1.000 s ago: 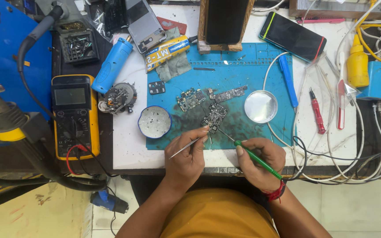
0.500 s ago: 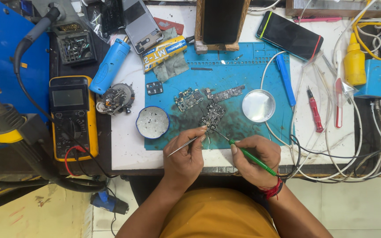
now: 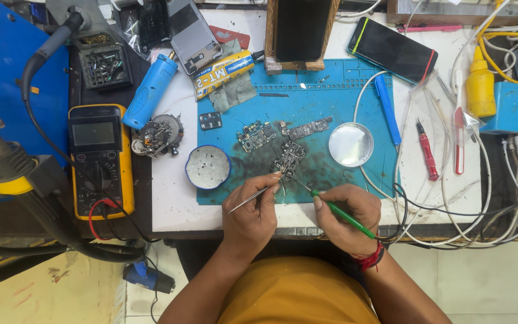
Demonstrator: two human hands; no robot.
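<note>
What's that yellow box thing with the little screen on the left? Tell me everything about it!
It is a digital multimeter: a black tester in a yellow rubbery case, lying flat, face up, at the left end of the bench. It has a grey blank screen at the top and a round dial below. A red lead and a black one curl out from its lower end. A blue cylinder tool lies just to its upper right. No hand touches it.

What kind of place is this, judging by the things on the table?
Probably a phone repair bench. Small circuit boards lie on a blue work mat, a yellow multimeter sits at the left, and a phone lies near the far edge.
</note>
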